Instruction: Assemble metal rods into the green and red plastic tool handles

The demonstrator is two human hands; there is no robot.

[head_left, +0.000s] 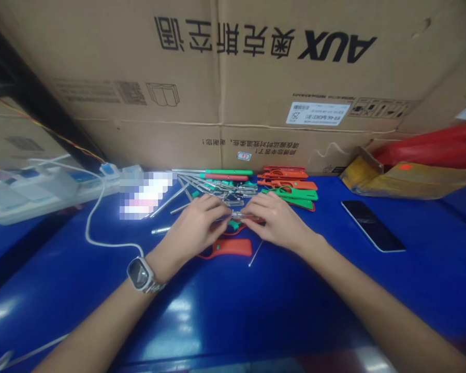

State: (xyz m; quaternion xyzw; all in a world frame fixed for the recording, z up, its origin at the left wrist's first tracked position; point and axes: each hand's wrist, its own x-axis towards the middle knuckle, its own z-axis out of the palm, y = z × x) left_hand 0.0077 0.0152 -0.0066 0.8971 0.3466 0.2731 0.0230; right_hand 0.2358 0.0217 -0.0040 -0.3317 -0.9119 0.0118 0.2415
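Note:
My left hand (202, 223) and my right hand (275, 217) meet over the middle of the blue table. Both are closed, fingertips pinching a small clear part with a metal-looking end (236, 214) between them; the fingers cover much of it. Just below lies a green piece (233, 225) in a red shell, partly hidden by my hands. An orange-red handle shell (233, 247) with a looped end rests closer to me. Beside it is a thin metal rod (255, 255). Beyond my fingers sit several clear parts (236, 194) with wires, apparently lighter innards.
Orange handle shells (295, 184) and green ones (299, 193) are stacked behind my right hand. Metal tubes (171, 201) and long-nosed green and red pieces (229, 172) lie behind my left. Around stand a phone (373, 225), power strip (62, 194), yellow box (411, 178) and large carton (178, 114).

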